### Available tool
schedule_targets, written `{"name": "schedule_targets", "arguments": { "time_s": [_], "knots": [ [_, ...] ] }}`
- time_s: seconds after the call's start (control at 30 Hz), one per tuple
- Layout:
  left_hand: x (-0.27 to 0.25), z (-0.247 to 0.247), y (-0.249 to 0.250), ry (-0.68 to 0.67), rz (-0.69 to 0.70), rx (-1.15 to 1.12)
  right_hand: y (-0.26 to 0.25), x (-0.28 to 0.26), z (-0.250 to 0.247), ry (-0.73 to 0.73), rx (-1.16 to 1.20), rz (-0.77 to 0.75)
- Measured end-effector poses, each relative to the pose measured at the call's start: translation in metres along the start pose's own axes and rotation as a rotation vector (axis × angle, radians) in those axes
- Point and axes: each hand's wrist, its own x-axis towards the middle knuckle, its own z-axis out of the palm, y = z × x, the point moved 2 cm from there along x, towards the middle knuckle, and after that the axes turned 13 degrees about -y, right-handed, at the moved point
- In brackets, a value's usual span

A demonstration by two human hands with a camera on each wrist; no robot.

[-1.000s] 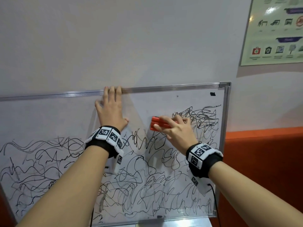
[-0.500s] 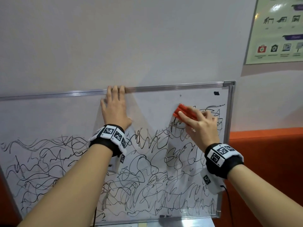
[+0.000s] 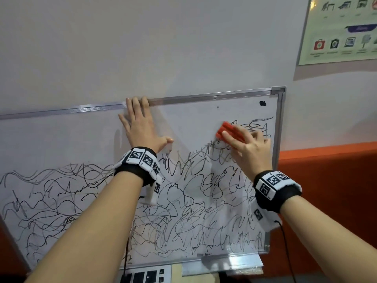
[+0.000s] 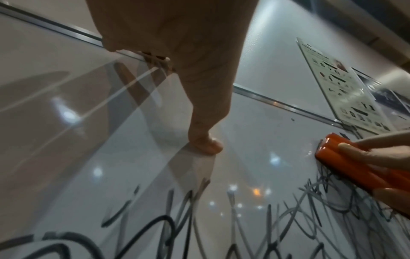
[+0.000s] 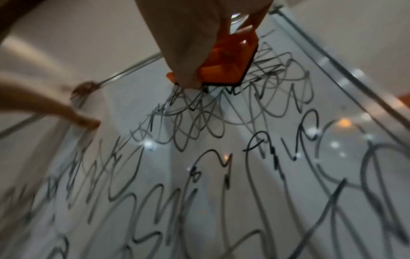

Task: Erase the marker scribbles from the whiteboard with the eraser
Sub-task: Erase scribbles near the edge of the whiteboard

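Observation:
A metal-framed whiteboard (image 3: 61,139) leans on the wall, its lower half and upper right covered in black marker scribbles (image 3: 183,211). My right hand (image 3: 247,147) grips an orange-red eraser (image 3: 226,130) and holds it flat against the scribbles near the board's upper right. The left wrist view shows the eraser (image 4: 346,157) on the board with fingers curled over it; the right wrist view shows the eraser (image 5: 226,70) above dense scribbles (image 5: 221,122). My left hand (image 3: 140,125) lies flat and open on the wiped upper middle, fingertips at the top frame.
A poster (image 3: 338,31) hangs on the wall at the upper right. An orange panel (image 3: 326,190) stands to the right of the board. A pen tray (image 3: 222,264) runs under the board's bottom edge, with a dark keyed device (image 3: 144,275) below it.
My right hand has carried the eraser rightward and upward across the board, from the middle toward the upper right scribbles. My left hand has stayed pressed in place.

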Motion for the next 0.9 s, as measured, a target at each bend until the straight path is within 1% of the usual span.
{"name": "schedule_targets", "arguments": {
  "time_s": [0.03, 0.07, 0.1, 0.17, 0.2, 0.23, 0.3, 0.33, 0.37, 0.43, 0.47, 0.5, 0.6, 0.63, 0.67, 0.7, 0.73, 0.77, 0.8, 0.9],
  "knots": [
    [0.001, 0.0, 0.001, -0.002, -0.006, 0.0, 0.004, 0.0, -0.001, 0.027, 0.039, 0.098],
    [0.001, 0.0, 0.003, -0.005, -0.016, -0.003, 0.003, -0.002, 0.0, 0.046, 0.073, 0.157],
    [0.001, -0.001, 0.004, -0.006, -0.028, -0.007, -0.004, -0.004, 0.003, 0.044, 0.082, 0.149],
    [0.002, -0.003, 0.006, -0.012, -0.046, -0.008, -0.019, -0.011, 0.01, 0.001, 0.05, 0.019],
    [0.002, -0.003, 0.007, -0.016, -0.049, -0.005, -0.02, -0.012, 0.012, -0.016, 0.045, -0.018],
    [0.002, -0.003, 0.007, -0.02, -0.049, 0.0, -0.018, -0.01, 0.011, -0.016, 0.062, 0.002],
    [0.0, -0.004, 0.007, -0.04, -0.052, 0.021, -0.011, -0.005, 0.008, 0.029, 0.139, 0.138],
    [0.0, -0.004, 0.008, -0.053, -0.059, 0.038, -0.012, -0.005, 0.009, 0.046, 0.165, 0.178],
    [0.0, -0.004, 0.009, -0.062, -0.07, 0.065, -0.016, -0.005, 0.01, 0.044, 0.159, 0.161],
    [0.0, -0.005, 0.016, -0.058, -0.088, 0.148, -0.023, -0.007, 0.011, 0.009, 0.09, 0.027],
    [-0.001, -0.005, 0.022, -0.045, -0.083, 0.188, -0.02, -0.007, 0.01, 0.002, 0.071, -0.013],
    [-0.001, -0.004, 0.028, -0.029, -0.062, 0.217, -0.014, -0.004, 0.006, 0.004, 0.081, 0.0],
    [0.0, 0.004, 0.044, -0.01, 0.08, 0.246, 0.006, 0.004, -0.001, 0.057, 0.183, 0.207],
    [0.0, 0.006, 0.046, -0.011, 0.11, 0.236, 0.005, 0.004, -0.001, 0.053, 0.183, 0.214],
    [0.0, 0.007, 0.047, -0.012, 0.121, 0.226, 0.001, 0.002, 0.001, 0.032, 0.143, 0.162],
    [0.0, 0.007, 0.047, -0.014, 0.121, 0.219, -0.003, -0.002, 0.003, 0.003, 0.084, 0.074],
    [0.0, 0.006, 0.046, -0.019, 0.117, 0.214, -0.002, -0.005, 0.004, -0.023, 0.03, -0.015],
    [0.0, 0.004, 0.045, -0.026, 0.112, 0.212, 0.004, -0.006, 0.004, -0.039, 0.004, -0.063],
    [0.001, 0.003, 0.045, -0.03, 0.106, 0.209, 0.013, -0.004, 0.002, -0.04, 0.012, -0.051],
    [0.001, 0.001, 0.047, -0.014, 0.092, 0.188, 0.027, 0.003, 0.0, 0.039, 0.135, 0.159]
  ]
}}
